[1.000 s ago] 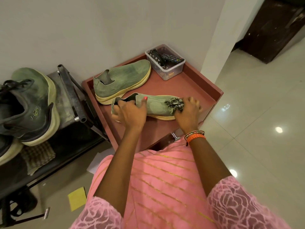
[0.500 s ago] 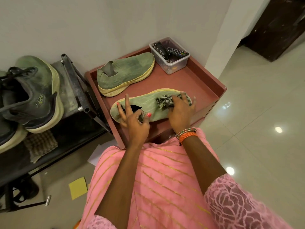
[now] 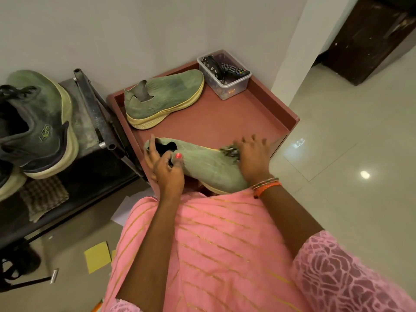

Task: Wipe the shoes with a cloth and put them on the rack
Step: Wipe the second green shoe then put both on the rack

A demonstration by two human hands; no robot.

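Observation:
I hold a green knit slip-on shoe (image 3: pixel 203 164) tilted at the near edge of the reddish cabinet top (image 3: pixel 225 118). My left hand (image 3: pixel 165 168) grips its heel, fingers hooked in the opening and thumb on the upper. Over the toe, my right hand (image 3: pixel 253 156) presses a small dark patterned cloth (image 3: pixel 229 151). The matching green shoe (image 3: pixel 164 99) with a cream sole stands at the back of the cabinet top. The black metal shoe rack (image 3: pixel 94 113) is on the left.
A clear plastic box (image 3: pixel 225 86) with a remote and a dark pouch sits at the cabinet's back right corner. Grey-green sneakers (image 3: pixel 38 124) and a checked cloth (image 3: pixel 42 197) lie on the rack. Yellow paper (image 3: pixel 98 256) lies on the tiled floor.
The shoe has tilted toward me and come nearer the cabinet's front edge. My right hand slid the cloth along the upper and back to the toe. My left hand stays at the heel.

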